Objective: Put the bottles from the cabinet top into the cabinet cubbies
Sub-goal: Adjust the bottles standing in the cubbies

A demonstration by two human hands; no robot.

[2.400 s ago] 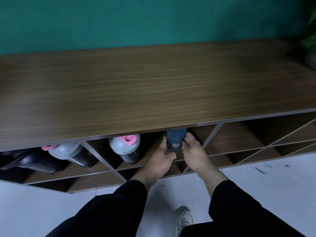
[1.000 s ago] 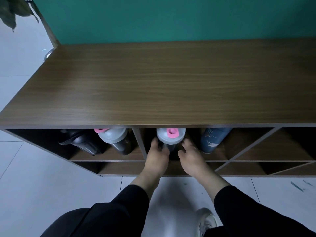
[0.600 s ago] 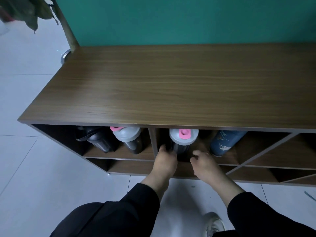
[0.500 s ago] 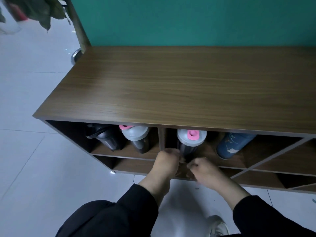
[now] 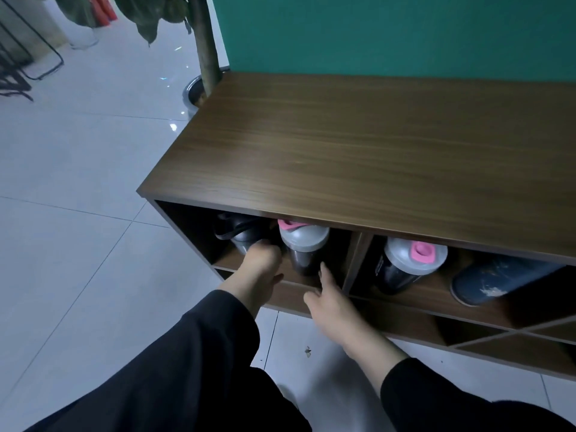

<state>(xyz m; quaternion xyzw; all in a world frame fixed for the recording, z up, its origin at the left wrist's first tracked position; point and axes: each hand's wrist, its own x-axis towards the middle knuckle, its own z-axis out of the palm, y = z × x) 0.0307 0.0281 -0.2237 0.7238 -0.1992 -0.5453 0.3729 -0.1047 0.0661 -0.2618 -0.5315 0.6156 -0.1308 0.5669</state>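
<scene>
The wooden cabinet top (image 5: pixel 374 151) carries no bottles. In the left cubby stand a black bottle (image 5: pixel 240 232) and a dark shaker with a grey lid and pink spout (image 5: pixel 304 241). The cubby to its right holds a second grey-lidded shaker (image 5: pixel 408 260) and a blue bottle (image 5: pixel 498 282) lying on its side. My left hand (image 5: pixel 261 269) reaches into the left cubby between the black bottle and the shaker, its fingertips hidden inside. My right hand (image 5: pixel 327 300) is at the cubby's front edge, fingers apart, index finger at the shaker's lower side.
A potted plant (image 5: pixel 193 95) stands on the floor at the cabinet's far left corner, against the green wall. Diagonal-divided cubbies (image 5: pixel 498 341) lie lower right. White tiled floor (image 5: pixel 78 213) spreads to the left; a black metal frame (image 5: pixel 31 67) stands far left.
Both hands left the shaker in the second cubby and moved left to the first cubby. My head turned left, bringing the cabinet's left end and the plant into view.
</scene>
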